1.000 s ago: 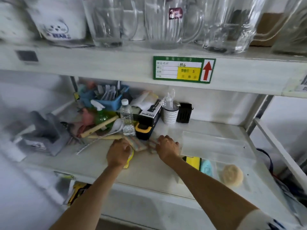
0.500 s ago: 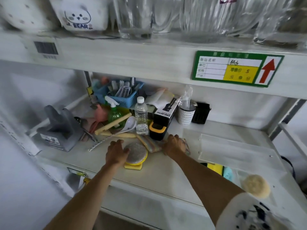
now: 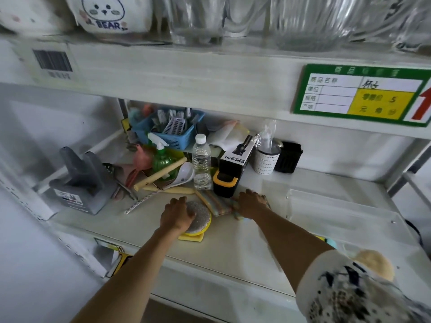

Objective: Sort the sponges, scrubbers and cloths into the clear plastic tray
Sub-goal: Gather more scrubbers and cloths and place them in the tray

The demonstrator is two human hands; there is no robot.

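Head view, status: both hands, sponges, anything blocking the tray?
Left hand gripping round scrubber. Right hand on striped cloths. Clear tray right of them, path open.
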